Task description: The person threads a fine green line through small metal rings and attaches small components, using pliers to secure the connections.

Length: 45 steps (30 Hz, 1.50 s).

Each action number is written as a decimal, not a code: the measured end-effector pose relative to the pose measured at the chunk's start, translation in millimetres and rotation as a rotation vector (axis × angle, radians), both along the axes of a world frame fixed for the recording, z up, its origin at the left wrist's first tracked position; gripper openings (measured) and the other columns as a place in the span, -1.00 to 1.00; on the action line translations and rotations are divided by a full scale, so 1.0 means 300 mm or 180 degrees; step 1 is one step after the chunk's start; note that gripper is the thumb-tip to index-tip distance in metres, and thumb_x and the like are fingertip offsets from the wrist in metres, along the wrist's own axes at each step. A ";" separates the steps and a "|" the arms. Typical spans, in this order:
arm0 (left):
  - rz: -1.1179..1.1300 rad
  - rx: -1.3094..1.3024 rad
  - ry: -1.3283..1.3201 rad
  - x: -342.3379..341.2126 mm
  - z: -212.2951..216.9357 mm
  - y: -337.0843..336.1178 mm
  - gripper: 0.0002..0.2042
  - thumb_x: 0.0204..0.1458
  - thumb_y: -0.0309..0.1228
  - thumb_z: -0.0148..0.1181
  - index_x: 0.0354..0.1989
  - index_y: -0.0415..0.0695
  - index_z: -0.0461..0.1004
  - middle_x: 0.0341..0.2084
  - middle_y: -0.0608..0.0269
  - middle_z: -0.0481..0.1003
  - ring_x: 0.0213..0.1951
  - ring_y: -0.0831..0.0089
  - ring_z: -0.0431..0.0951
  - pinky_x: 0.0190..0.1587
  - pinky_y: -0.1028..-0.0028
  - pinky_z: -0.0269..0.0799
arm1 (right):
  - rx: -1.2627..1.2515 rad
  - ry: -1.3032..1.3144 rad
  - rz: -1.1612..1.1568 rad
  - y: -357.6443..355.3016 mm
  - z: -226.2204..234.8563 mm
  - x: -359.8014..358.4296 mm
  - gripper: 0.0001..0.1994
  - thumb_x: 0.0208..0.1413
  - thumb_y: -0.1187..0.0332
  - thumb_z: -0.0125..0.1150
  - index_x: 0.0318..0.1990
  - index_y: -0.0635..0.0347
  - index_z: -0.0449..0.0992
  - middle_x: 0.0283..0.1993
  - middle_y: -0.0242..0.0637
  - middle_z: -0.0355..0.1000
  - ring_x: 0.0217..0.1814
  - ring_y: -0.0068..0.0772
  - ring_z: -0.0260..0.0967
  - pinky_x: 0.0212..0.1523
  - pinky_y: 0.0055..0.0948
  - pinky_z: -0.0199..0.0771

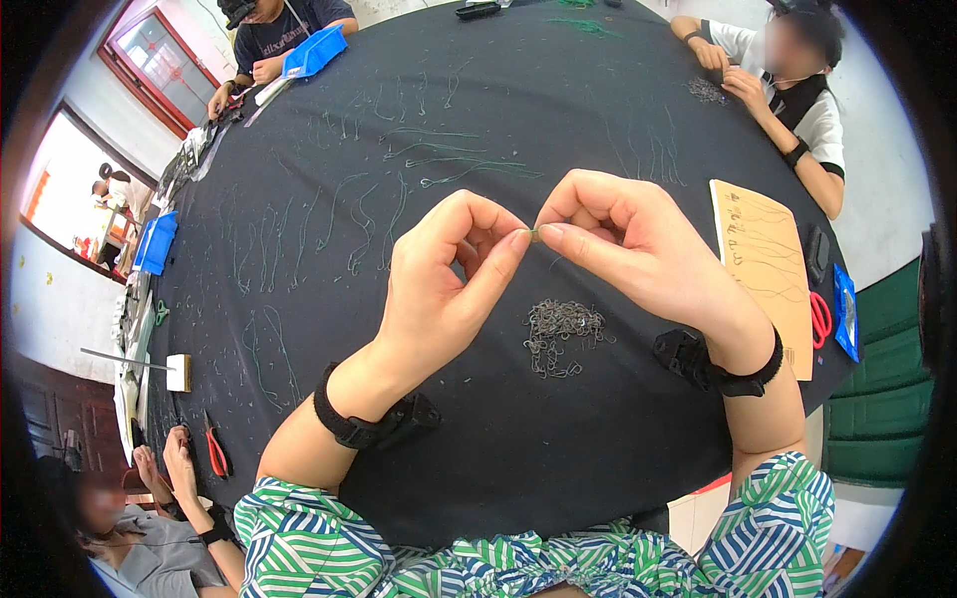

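Both hands are pinched in close rn, thumb + index: L hand (434, 264) and R hand (648, 244) nearly tip to tip w/ a tiny greenish bit (535, 235) b/w them, too small to tell what exactly. Hook pile (563, 334) sits on the black cloth (518, 458) just below, b/w the wrists. Green threads (464, 164) lie past L hand. Board (783, 289) is right of R hand, w/ red scissors (820, 320) + blue packet (845, 311) beyond it.
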<state>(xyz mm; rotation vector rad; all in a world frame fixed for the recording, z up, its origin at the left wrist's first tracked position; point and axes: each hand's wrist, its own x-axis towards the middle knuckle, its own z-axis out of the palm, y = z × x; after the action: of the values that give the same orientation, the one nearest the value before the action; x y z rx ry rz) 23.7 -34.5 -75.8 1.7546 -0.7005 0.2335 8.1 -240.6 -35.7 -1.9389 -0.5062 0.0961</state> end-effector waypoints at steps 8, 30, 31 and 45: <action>-0.0042 -0.0039 0.0124 -0.004 -0.004 0.001 -0.93 0.10 -0.50 0.24 -0.32 -0.22 0.49 -0.49 0.36 0.50 -0.47 0.68 0.45 -0.48 0.65 0.30 | -0.0143 -0.0311 -0.0041 0.002 0.008 -0.005 -0.87 0.17 0.40 0.16 -0.31 0.30 0.45 -0.63 -0.55 0.14 -0.55 -0.75 0.02 -0.53 -0.55 0.07; 0.0002 0.0018 -0.0012 -0.001 -0.001 0.000 -0.93 0.10 -0.51 0.25 -0.33 -0.22 0.48 -0.49 0.35 0.50 -0.48 0.68 0.44 -0.49 0.64 0.30 | -0.0128 -0.0341 -0.0045 0.000 0.004 -0.004 -0.86 0.19 0.39 0.16 -0.29 0.31 0.47 -0.64 -0.53 0.19 -0.55 -0.75 0.05 -0.53 -0.55 0.09; -0.0001 0.0004 0.0008 -0.002 -0.002 -0.001 -0.93 0.09 -0.51 0.25 -0.33 -0.22 0.48 -0.49 0.35 0.50 -0.48 0.68 0.44 -0.49 0.64 0.30 | -0.0149 -0.0336 -0.0047 0.000 0.006 -0.005 -0.86 0.19 0.39 0.17 -0.29 0.30 0.47 -0.64 -0.53 0.19 -0.55 -0.75 0.05 -0.53 -0.56 0.09; 0.0022 -0.0059 0.0060 -0.003 0.001 0.002 -0.94 0.10 -0.52 0.24 -0.34 -0.20 0.48 -0.49 0.37 0.49 -0.47 0.71 0.45 -0.47 0.66 0.29 | -0.0647 -0.0667 -0.0116 -0.075 0.048 0.006 -0.82 0.13 0.35 0.23 -0.35 0.31 0.49 -0.61 -0.32 0.31 -0.54 -0.68 0.22 -0.50 -0.54 0.23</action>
<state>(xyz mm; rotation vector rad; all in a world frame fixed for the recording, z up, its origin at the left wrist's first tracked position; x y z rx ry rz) 22.8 -34.0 -75.4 1.7396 -0.6767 0.2272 10.0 -263.0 -21.2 -2.1694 -0.6185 -0.0830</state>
